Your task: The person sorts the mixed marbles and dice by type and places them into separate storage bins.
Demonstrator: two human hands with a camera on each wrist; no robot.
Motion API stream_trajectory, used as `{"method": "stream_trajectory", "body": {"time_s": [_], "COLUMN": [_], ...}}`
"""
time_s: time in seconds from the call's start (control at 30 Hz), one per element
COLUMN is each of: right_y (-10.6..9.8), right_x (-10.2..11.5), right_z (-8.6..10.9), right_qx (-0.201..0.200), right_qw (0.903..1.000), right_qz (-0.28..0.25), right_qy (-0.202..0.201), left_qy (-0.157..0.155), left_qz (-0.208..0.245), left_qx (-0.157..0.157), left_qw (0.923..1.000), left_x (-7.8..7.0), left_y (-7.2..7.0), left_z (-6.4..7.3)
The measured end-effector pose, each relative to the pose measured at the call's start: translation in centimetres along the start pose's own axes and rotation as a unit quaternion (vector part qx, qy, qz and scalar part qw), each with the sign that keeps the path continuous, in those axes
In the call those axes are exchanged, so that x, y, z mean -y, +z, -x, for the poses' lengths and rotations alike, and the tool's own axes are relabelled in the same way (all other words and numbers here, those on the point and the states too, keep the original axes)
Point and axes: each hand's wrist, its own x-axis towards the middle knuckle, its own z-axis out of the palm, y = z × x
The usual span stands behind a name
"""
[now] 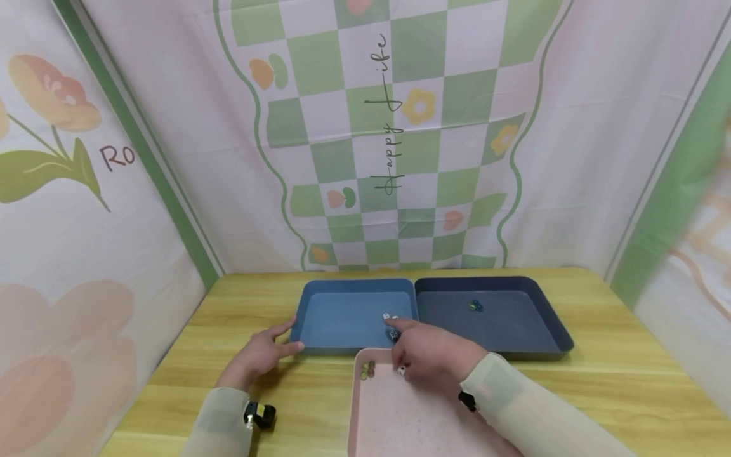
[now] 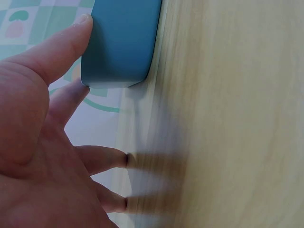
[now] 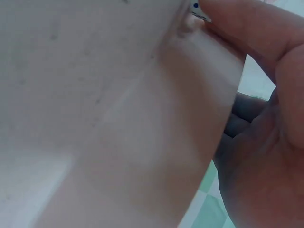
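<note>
My left hand (image 1: 259, 355) is at the front left corner of a blue tray (image 1: 342, 317). In the left wrist view its thumb touches the tray's rim, the index finger lies at the corner, and two other fingertips touch the table. Over the far edge of a pink tray (image 1: 353, 419), my right hand (image 1: 436, 349) pinches a white die (image 1: 401, 370) with a thumb on it. The right wrist view shows that die (image 3: 198, 11) low by the pink wall. The right index finger extends over the blue tray, near another white die (image 1: 386, 316) and a dark die (image 1: 394, 335).
A navy tray (image 1: 531, 349) adjoins the blue one on the right, with several small blue and greenish pieces (image 1: 476, 306) inside. Small yellow-green and brown pieces (image 1: 368, 370) lie in the pink tray's far left corner. A patterned curtain (image 1: 365, 127) hangs behind the wooden table (image 1: 302, 406).
</note>
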Motion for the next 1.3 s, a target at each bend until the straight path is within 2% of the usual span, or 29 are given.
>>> {"method": "stream_trajectory", "body": {"time_s": [0.2,0.57,0.93,1.3], "right_y": [0.2,0.3,0.4,-0.7], "right_x": [0.0,0.2,0.2,-0.1], "right_z": [0.1,0.1,0.1,0.1], "right_qx": [0.010,0.013,0.010,-0.007], "right_qw": [0.9996,0.9992,0.9993,0.9965], "right_qz": [-0.006,0.022,0.014,-0.083], "right_qy": [0.023,0.032,0.032,-0.002], "left_qy": [0.000,0.004,0.003,0.006], "left_qz": [-0.003,-0.008,-0.008,0.004], "left_qx": [0.000,0.001,0.000,0.001], "left_qw": [1.0000,1.0000,1.0000,1.0000], "left_x": [-0.2,-0.4,-0.4,-0.3], "left_y": [0.0,0.0,0.0,0.1], "left_z": [0.2,0.4,0.2,0.3]}}
